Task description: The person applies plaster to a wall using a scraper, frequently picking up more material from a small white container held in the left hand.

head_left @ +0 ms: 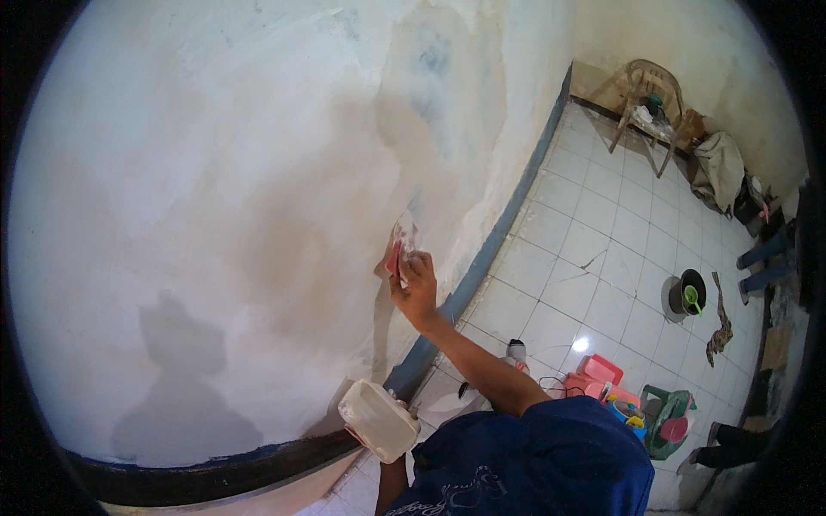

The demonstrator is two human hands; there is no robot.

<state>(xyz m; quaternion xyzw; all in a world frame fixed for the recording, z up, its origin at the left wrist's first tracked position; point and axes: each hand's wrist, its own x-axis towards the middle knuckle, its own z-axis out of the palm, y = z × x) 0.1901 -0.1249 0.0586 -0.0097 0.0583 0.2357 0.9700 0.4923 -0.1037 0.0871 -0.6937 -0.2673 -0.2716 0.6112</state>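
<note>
Red spreader at wall, tub below

The right hand (pixel 416 288) pinches a red spreader (pixel 393 258), which lies upper-left of the fingertips at the wall (pixel 258 215); its long axis cannot be confirmed. The left hand (pixel 397 399), lower and well apart, grasps a pale tub (pixel 383 423).

- Wall (pixel 258 172): off-white, with irregular beige and bluish-grey patches.
- Baseboard (pixel 502 230): blue-grey.
- Floor tiles (pixel 572 193): white, in a grid with darker lines.
- Flat tool (pixel 393 258): red.
- Tub (pixel 380 421): cream-white.
- Shirt (pixel 551 451): navy, with a pale print.
- Bucket (pixel 677 297): black.
- Dipper (pixel 691 297): bright green.
</note>
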